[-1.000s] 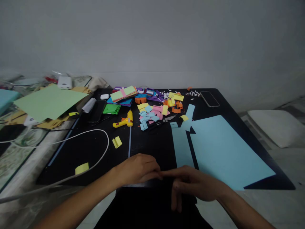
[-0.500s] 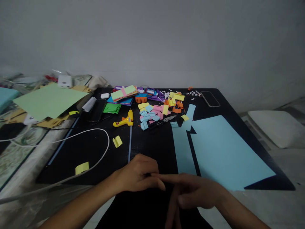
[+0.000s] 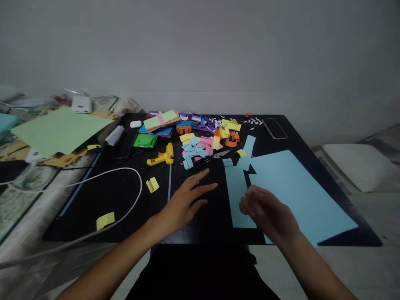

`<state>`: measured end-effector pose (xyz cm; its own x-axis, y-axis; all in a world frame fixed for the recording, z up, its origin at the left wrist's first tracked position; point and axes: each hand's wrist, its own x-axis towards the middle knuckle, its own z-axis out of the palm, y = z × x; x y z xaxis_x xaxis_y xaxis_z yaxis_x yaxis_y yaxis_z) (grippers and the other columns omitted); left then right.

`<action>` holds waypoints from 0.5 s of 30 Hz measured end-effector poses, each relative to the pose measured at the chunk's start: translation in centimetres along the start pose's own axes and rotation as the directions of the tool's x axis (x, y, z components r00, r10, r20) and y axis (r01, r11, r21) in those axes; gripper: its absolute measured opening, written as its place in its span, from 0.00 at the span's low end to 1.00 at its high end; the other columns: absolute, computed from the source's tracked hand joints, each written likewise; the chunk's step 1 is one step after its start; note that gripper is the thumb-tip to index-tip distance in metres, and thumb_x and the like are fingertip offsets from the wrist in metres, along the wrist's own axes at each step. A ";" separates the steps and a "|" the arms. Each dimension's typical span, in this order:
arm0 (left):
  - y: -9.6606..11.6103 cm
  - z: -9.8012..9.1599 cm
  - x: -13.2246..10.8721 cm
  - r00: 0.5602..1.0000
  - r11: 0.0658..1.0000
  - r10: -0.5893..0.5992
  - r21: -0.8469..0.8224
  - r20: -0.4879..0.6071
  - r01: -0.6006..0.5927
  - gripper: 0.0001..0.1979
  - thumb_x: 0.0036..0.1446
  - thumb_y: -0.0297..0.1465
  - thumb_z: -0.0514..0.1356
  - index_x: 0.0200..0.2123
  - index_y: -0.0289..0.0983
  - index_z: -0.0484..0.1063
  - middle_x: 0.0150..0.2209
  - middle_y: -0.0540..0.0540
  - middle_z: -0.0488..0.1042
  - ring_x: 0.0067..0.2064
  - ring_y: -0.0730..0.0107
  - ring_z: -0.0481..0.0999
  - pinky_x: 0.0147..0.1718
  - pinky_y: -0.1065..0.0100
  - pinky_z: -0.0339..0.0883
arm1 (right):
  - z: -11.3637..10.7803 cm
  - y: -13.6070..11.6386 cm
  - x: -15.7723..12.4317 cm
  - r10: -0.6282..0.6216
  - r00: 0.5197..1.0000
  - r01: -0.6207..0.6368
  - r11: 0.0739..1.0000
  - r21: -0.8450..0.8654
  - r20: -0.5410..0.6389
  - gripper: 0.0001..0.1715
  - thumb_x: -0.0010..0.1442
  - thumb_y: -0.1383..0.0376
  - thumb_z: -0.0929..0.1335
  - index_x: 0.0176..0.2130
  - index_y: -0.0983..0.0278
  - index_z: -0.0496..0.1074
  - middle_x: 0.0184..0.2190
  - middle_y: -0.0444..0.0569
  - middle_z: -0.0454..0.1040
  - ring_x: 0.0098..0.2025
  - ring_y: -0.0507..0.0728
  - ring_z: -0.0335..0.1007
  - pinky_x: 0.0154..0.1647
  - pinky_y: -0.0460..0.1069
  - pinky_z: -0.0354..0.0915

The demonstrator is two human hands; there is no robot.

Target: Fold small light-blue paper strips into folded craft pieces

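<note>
My left hand (image 3: pixel 187 204) hovers over the black table (image 3: pixel 200 233) with its fingers spread and nothing between them. Just beyond its fingertips lie scissors (image 3: pixel 218 156), beside a pile of folded light-blue paper pieces (image 3: pixel 191 152) and pink ones (image 3: pixel 208 143). My right hand (image 3: pixel 268 212) is raised above the large light-blue sheet (image 3: pixel 300 191), its fingers curled in and slightly blurred; I see nothing in them. A cut light-blue strip (image 3: pixel 239 200) lies left of that hand. A yellow hot glue gun (image 3: pixel 162 156) rests left of the pile.
Folded yellow pieces (image 3: pixel 152 184) lie at left near a white cable (image 3: pixel 137 200) that loops across the table. Stacked coloured paper (image 3: pixel 162 121) and white scraps (image 3: pixel 218 123) are at the back. A phone (image 3: pixel 274 128) lies back right; a green sheet (image 3: pixel 62 129) is at far left.
My hands have come apart from touching each other. The left has spread its fingers and reached forward; the right has risen over the blue paper and curled its fingers.
</note>
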<state>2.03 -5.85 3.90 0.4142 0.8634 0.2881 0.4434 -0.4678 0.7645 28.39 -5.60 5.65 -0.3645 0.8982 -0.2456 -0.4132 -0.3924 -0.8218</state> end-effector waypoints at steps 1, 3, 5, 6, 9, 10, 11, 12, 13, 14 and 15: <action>-0.2 0.2 -0.2 1.000 0.999 0.021 0.034 -0.008 -0.021 0.20 0.70 0.31 0.60 0.64 0.46 0.72 0.68 0.39 0.69 0.68 0.57 0.71 0.61 0.53 0.70 | -0.2 0.1 0.0 -0.004 1.000 0.003 0.999 -0.043 -0.027 0.09 0.64 0.58 0.75 0.35 0.61 0.83 0.14 0.39 0.64 0.23 0.51 0.67 0.34 0.48 0.70; -0.3 0.7 -0.7 0.998 0.998 0.062 0.020 -0.024 -0.061 0.15 0.71 0.32 0.60 0.59 0.42 0.76 0.56 0.41 0.80 0.56 0.62 0.80 0.53 0.60 0.75 | -0.6 0.5 -0.1 -0.026 0.999 0.023 0.985 -0.173 -0.019 0.05 0.62 0.61 0.76 0.38 0.60 0.84 0.24 0.44 0.77 0.32 0.53 0.76 0.40 0.48 0.72; 0.1 1.1 -0.9 0.998 0.998 0.055 0.018 -0.019 -0.055 0.13 0.72 0.34 0.58 0.38 0.38 0.80 0.30 0.48 0.82 0.33 0.70 0.81 0.38 0.68 0.74 | -0.7 1.2 -0.3 -0.067 0.996 0.084 0.949 -0.304 0.064 0.10 0.62 0.62 0.77 0.45 0.56 0.84 0.50 0.50 0.82 0.50 0.59 0.80 0.51 0.53 0.74; 0.4 1.3 -1.0 0.998 0.998 0.062 0.026 0.000 -0.062 0.20 0.73 0.34 0.56 0.28 0.36 0.77 0.22 0.50 0.76 0.26 0.72 0.76 0.33 0.70 0.71 | -0.6 1.4 -0.4 -0.081 0.990 0.119 0.923 -0.365 0.118 0.12 0.63 0.61 0.76 0.48 0.54 0.83 0.60 0.50 0.77 0.59 0.62 0.76 0.59 0.57 0.71; 1.7 1.5 -0.7 0.999 1.000 0.030 -0.009 0.041 -0.029 0.20 0.73 0.30 0.53 0.27 0.36 0.75 0.22 0.49 0.75 0.26 0.72 0.76 0.33 0.69 0.71 | -0.3 1.7 -0.8 -0.130 0.958 0.242 0.839 -0.487 0.254 0.20 0.69 0.53 0.71 0.57 0.51 0.79 0.71 0.50 0.65 0.75 0.66 0.56 0.74 0.67 0.51; 2.3 1.4 -0.6 0.997 0.998 0.030 -0.056 0.068 -0.026 0.13 0.70 0.29 0.55 0.36 0.36 0.78 0.31 0.46 0.81 0.33 0.69 0.80 0.37 0.67 0.73 | 0.0 1.7 -0.9 -0.143 0.945 0.279 0.821 -0.498 0.294 0.25 0.69 0.49 0.70 0.61 0.51 0.76 0.73 0.51 0.63 0.77 0.67 0.51 0.76 0.69 0.45; 2.8 1.4 -0.6 0.993 0.993 0.036 -0.111 0.114 -0.023 0.10 0.67 0.26 0.56 0.45 0.36 0.78 0.41 0.43 0.83 0.42 0.66 0.82 0.44 0.65 0.75 | 0.5 1.6 -1.0 -0.145 0.931 0.306 0.811 -0.499 0.334 0.30 0.69 0.46 0.68 0.65 0.51 0.72 0.74 0.51 0.60 0.78 0.68 0.48 0.76 0.70 0.42; 3.3 1.3 -0.8 0.981 0.985 0.074 -0.164 0.179 -0.044 0.13 0.63 0.25 0.58 0.48 0.37 0.77 0.47 0.42 0.82 0.49 0.63 0.82 0.48 0.63 0.75 | 1.0 1.4 -1.0 -0.146 0.917 0.327 0.809 -0.489 0.372 0.34 0.69 0.43 0.68 0.68 0.52 0.69 0.75 0.52 0.58 0.78 0.68 0.47 0.76 0.70 0.42; 3.7 1.2 -1.2 0.958 0.974 0.126 -0.217 0.257 -0.070 0.11 0.61 0.24 0.58 0.44 0.37 0.78 0.44 0.43 0.83 0.47 0.62 0.82 0.47 0.63 0.76 | 1.7 1.3 -1.1 -0.136 0.900 0.341 0.811 -0.475 0.413 0.36 0.68 0.43 0.68 0.69 0.52 0.67 0.75 0.53 0.58 0.77 0.68 0.48 0.76 0.70 0.44; 4.0 1.3 -1.7 0.922 0.960 0.175 -0.266 0.344 -0.083 0.07 0.59 0.26 0.60 0.37 0.38 0.79 0.36 0.46 0.82 0.39 0.65 0.82 0.40 0.65 0.76 | 2.6 1.3 -1.2 -0.126 0.880 0.355 0.815 -0.457 0.458 0.36 0.68 0.44 0.68 0.69 0.53 0.68 0.74 0.53 0.60 0.76 0.68 0.52 0.75 0.69 0.48; 4.2 1.5 -2.4 0.880 0.956 0.186 -0.289 0.437 -0.059 0.05 0.58 0.29 0.62 0.30 0.38 0.78 0.29 0.49 0.80 0.31 0.67 0.80 0.32 0.68 0.75 | 3.5 1.4 -1.2 -0.099 0.846 0.360 0.831 -0.424 0.525 0.33 0.70 0.46 0.68 0.68 0.54 0.69 0.72 0.54 0.64 0.74 0.67 0.58 0.73 0.67 0.54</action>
<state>4.04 -10.20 5.58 0.7941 0.5906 0.1439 0.1702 -0.4432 0.8801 25.28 -7.97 6.60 -0.7053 0.6943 0.1433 -0.1211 0.0811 -0.9893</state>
